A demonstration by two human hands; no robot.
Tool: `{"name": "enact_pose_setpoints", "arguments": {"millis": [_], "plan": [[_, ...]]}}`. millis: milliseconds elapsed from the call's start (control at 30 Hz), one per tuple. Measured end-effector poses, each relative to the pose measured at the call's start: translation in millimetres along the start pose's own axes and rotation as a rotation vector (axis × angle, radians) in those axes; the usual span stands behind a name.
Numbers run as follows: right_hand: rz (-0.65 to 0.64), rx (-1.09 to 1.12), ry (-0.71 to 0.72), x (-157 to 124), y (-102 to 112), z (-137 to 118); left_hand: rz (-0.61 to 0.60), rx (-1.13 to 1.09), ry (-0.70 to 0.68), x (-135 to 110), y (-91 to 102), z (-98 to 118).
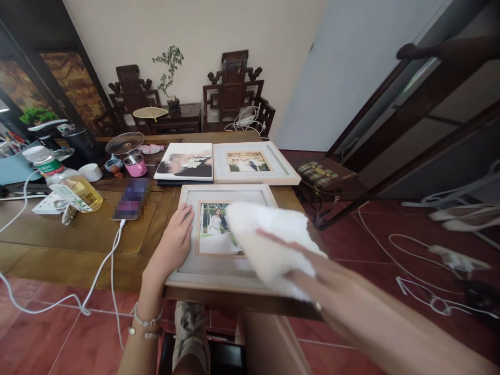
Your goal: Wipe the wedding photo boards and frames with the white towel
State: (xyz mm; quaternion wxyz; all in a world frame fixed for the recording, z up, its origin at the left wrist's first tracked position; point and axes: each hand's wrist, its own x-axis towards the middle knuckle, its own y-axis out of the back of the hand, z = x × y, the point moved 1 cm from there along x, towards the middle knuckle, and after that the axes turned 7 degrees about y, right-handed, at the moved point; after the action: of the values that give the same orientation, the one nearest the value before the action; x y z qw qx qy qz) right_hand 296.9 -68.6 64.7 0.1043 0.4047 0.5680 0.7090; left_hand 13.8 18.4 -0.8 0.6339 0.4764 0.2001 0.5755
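Note:
A light wooden picture frame point(229, 271) with a wedding photo lies flat at the near edge of the table. My left hand point(176, 238) grips its left side, the fingers resting along the border. In my right hand point(308, 271), smeared by motion, is a crumpled white cloth point(273, 234); it lies over the right part of the frame and hides some of the photo. Right behind this frame are a second framed wedding photo point(250, 162) and a white-edged photo album or panel point(185, 161), side by side.
On the table's left stand a bottle of yellow liquid point(78, 190), a pink mug point(135, 165), a phone point(132, 199) with a white cable point(114, 250) and a white power strip point(49, 203). A stool with a checked bag point(318, 174) stands to the right.

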Motion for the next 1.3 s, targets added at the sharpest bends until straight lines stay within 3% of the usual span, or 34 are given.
{"name": "enact_pose_setpoints", "arguments": {"millis": [100, 167, 233, 333, 433, 633, 800, 933, 1067, 1300], "plan": [[0.011, -0.047, 0.012, 24, -2, 36, -0.007, -0.006, -0.002, 0, 1.1, 1], [0.012, -0.198, 0.012, 44, -17, 62, -0.011, -0.007, 0.000, 0, 1.5, 1], [-0.065, -0.287, -0.013, 62, -40, 80, -0.013, -0.010, 0.004, 0, 1.5, 1], [-0.191, -0.272, 0.006, 79, -74, 89, -0.013, -0.017, 0.009, 0, 0.8, 0], [-0.213, -0.238, -0.011, 79, -88, 83, -0.003, -0.022, 0.001, -1, -0.2, -1], [-0.250, -0.118, 0.077, 43, -62, 46, 0.018, -0.027, -0.005, -1, -1.5, -1], [-0.157, 0.011, 0.188, -1, -29, -4, 0.019, -0.048, -0.013, -1, -2.2, -4], [-0.084, 0.052, 0.176, -16, -23, -28, 0.009, -0.064, -0.022, 1, -2.5, -8], [-0.133, 0.020, 0.110, -4, -40, -11, -0.007, -0.074, -0.038, 0, -1.9, -9], [-0.092, -0.116, -0.104, 49, -73, 63, -0.027, -0.082, 0.018, -3, -0.9, -6]]}}
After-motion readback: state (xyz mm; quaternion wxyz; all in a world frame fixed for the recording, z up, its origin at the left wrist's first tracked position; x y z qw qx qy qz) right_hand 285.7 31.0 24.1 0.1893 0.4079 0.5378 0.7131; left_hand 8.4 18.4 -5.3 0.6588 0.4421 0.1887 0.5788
